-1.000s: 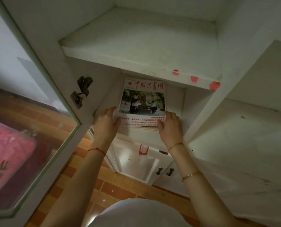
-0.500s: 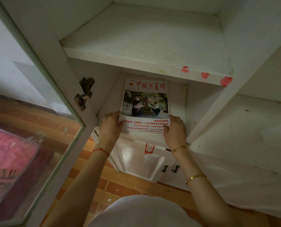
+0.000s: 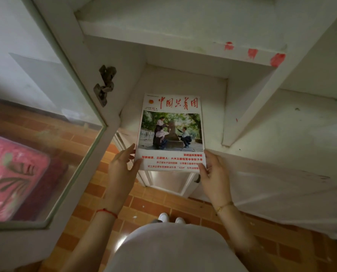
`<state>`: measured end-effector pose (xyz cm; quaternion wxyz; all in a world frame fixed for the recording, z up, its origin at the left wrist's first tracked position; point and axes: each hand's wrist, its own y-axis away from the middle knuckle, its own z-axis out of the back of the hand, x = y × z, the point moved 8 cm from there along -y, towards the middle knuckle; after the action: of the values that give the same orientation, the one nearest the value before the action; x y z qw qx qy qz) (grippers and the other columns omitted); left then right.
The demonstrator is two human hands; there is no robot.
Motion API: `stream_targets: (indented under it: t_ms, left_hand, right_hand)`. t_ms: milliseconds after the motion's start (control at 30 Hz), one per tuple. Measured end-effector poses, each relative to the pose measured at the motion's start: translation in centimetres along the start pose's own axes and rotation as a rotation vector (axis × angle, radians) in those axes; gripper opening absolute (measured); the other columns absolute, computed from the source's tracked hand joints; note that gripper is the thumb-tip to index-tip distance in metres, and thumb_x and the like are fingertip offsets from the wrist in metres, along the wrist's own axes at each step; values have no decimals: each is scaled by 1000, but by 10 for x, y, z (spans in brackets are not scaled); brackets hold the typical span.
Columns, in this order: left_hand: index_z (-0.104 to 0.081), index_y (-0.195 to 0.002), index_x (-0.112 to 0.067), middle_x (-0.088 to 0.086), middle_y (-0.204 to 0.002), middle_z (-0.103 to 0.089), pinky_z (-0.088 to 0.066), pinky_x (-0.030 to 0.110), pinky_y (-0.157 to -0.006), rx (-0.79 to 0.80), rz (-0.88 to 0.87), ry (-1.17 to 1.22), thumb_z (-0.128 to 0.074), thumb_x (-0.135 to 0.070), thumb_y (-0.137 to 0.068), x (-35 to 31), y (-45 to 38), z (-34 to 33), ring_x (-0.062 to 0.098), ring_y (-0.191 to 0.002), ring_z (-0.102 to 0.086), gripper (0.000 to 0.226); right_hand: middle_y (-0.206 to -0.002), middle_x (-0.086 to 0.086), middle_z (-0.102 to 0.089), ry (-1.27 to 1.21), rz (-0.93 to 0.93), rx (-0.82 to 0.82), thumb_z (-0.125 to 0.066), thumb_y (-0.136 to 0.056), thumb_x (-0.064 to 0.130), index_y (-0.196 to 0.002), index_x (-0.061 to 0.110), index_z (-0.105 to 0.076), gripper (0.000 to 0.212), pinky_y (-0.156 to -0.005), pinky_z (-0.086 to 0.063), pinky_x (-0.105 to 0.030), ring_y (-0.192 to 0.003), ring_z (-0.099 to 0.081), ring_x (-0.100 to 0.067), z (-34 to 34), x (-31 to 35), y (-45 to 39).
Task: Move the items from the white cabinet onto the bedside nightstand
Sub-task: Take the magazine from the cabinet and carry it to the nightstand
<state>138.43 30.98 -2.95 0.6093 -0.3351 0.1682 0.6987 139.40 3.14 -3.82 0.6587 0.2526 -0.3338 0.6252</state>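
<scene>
A magazine (image 3: 170, 132) with red Chinese title characters and a photo of people around a stone sticks half out over the front edge of a shelf in the white cabinet (image 3: 183, 83). My left hand (image 3: 122, 167) grips its lower left corner, thumb on the cover. My right hand (image 3: 214, 173) grips its lower right corner. The far end of the magazine still lies over the shelf. The shelf above (image 3: 183, 26) holds nothing I can see.
The cabinet's glass door (image 3: 45, 154) stands open at my left, with a metal latch (image 3: 104, 85) on its frame. Through the glass shows a pink patterned bed cover (image 3: 10, 173). Below are lower cabinet doors (image 3: 169, 183) and a brick-tile floor (image 3: 154, 205).
Both hands have pulled the magazine toward me, out over the shelf's front edge. The view has tilted down, showing more floor and my shoes.
</scene>
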Motion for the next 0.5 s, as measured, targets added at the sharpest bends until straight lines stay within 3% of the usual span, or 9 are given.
stream_targets:
  t_ms: [100,200,333,500]
  left_hand:
    - [-56,-135,-4,8,-111,-71,-54,22,-73,33,69,119,-71,-12,-88,9,-2,-3,18,-86,-67,50]
    - [-55,-138,-15,-2,-106,-72,-57,15,-69,151,145,228,-70,-17,-89,14,-8,-13,9,-82,-68,51]
    - [-54,-137,-15,-1,-111,-71,-59,38,-86,257,250,408,-68,-8,-90,18,-12,-26,16,-94,-70,50]
    - [-48,-133,-7,8,-108,-70,-57,43,-89,274,365,590,-66,1,-88,21,-14,-32,25,-99,-69,49]
  right_hand:
    - [-120,-2,-62,-116,-84,19,-59,-92,14,-129,20,-53,38,-73,-51,-6,-88,-61,1,-1,-4,-1]
    - [-118,-4,-66,-152,-127,72,-60,-92,16,-127,14,-55,35,-70,-51,-5,-91,-62,-5,-5,-4,-8]
    - [-116,-4,-66,-235,-198,111,-60,-92,12,-127,13,-54,35,-70,-53,-8,-95,-64,-11,-9,-8,-15]
    - [-118,-5,-66,-293,-222,115,-60,-91,8,-124,14,-53,35,-79,-57,-21,-102,-65,-16,-13,-11,-14]
